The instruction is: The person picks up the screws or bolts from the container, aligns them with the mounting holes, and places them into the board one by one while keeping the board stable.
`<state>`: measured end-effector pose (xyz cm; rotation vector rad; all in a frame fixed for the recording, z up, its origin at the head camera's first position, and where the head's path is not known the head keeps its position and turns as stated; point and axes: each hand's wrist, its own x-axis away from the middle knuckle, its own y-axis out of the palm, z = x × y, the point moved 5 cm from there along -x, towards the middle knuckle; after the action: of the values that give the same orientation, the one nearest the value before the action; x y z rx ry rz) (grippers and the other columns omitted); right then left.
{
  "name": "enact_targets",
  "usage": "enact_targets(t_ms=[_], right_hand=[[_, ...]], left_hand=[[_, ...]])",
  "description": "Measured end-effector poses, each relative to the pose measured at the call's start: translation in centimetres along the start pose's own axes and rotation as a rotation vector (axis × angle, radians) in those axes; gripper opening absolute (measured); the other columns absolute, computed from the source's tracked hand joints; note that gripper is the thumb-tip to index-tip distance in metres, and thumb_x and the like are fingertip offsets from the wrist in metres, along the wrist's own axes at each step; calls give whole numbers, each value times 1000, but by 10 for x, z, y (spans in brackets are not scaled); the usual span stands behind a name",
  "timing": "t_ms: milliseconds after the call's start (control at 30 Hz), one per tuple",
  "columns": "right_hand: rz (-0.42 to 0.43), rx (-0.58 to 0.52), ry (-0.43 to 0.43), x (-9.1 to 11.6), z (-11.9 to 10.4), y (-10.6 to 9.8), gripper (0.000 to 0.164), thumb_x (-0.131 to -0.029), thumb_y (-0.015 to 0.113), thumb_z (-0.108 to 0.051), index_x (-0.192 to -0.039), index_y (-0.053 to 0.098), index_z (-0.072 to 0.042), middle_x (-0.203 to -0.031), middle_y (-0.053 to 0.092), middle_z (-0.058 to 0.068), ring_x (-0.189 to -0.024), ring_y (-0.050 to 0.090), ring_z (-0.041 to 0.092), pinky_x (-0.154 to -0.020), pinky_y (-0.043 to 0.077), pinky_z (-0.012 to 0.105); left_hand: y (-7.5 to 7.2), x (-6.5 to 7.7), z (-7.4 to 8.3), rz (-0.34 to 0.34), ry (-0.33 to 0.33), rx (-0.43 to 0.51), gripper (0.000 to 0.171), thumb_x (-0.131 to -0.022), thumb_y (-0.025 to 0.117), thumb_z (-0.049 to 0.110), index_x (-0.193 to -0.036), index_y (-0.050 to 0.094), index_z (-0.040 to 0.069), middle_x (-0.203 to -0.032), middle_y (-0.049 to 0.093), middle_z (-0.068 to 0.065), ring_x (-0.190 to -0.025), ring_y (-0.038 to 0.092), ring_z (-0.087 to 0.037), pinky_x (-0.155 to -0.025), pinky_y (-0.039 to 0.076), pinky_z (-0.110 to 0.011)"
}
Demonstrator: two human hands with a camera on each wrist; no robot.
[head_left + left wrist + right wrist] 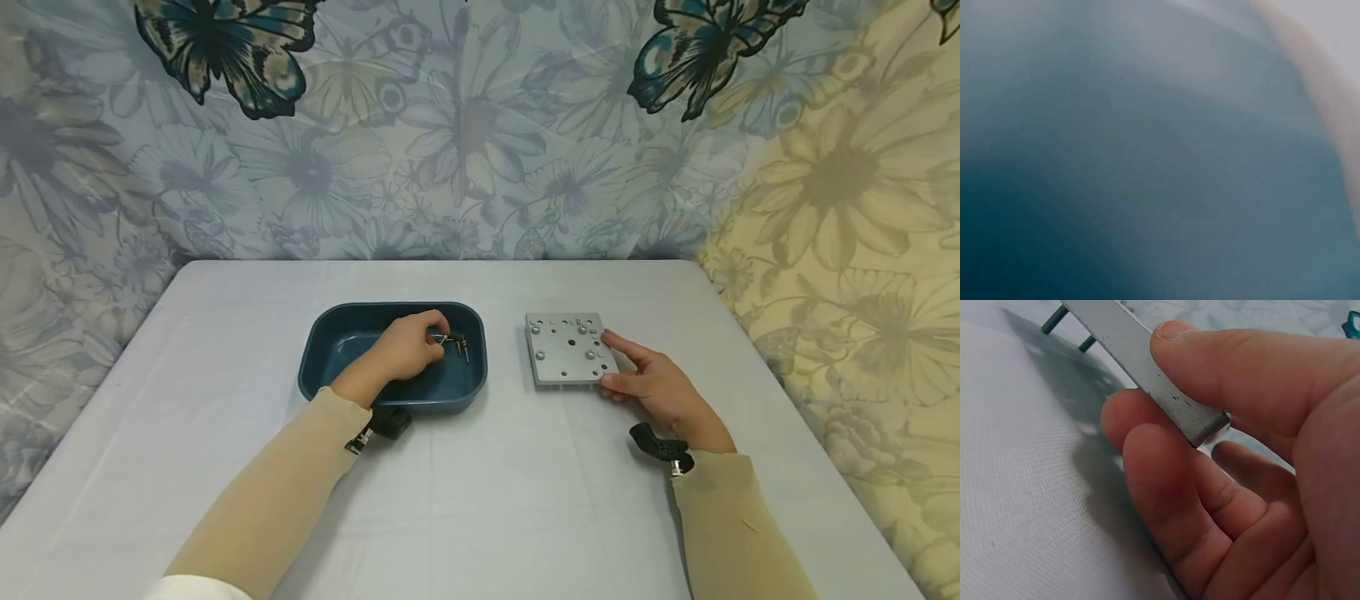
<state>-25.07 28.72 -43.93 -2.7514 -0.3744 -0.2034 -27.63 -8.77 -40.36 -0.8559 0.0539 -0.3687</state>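
My left hand (pixel 408 346) reaches into a dark blue tray (pixel 315 350), thumb and curled fingers pinching what looks like a small screw. Several metal screws (pixel 462 346) lie beside the fingertips in the tray's right part. To the right, my right hand (pixel 660 387) grips the right edge of a square silver metal plate (pixel 566 354) with holes and several screw heads on top. In the right wrist view the thumb lies over the edge of the plate (pixel 1129 347) and fingers support it from below. Screw shanks (pixel 1055 320) stick out of its underside, above the cloth. The left wrist view is blurred.
A white cloth (pixel 480 500) covers the table, with the tray at centre left and the plate to its right. Behind the table hangs a floral and butterfly fabric (pixel 465 150). Both wrists carry a small black camera (pixel 390 422).
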Motion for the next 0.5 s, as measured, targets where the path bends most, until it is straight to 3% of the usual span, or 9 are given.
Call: enact_targets(t_ms=[167,300,500], right_hand=[[-8,1,9,-1,-1,3,89,-81,84,-24,-156,36,-19,-124,62,22,-79,70,25,-70,56,29],[-6,-6,5,-1,-1,3,89,-82,84,-22,-156,37,-19,-134,56,19,-80,70,24,-71,57,30],[-3,-3,1,0,-2,2,88,-83,83,-21,-156,36,-19,-127,60,20,-79,70,23,-70,56,29]], left_hand=[[-3,3,-2,-11,-42,293,28,-94,59,4,-121,60,6,-88,66,-9,-74,66,-22,-67,53,-39],[-6,6,-1,2,-92,529,28,-95,55,-2,-123,55,-3,-101,62,-22,-78,69,-26,-74,57,-42],[-9,8,0,0,-136,763,35,-96,54,-9,-130,51,-8,-110,54,-32,-85,70,-31,-77,58,-39]])
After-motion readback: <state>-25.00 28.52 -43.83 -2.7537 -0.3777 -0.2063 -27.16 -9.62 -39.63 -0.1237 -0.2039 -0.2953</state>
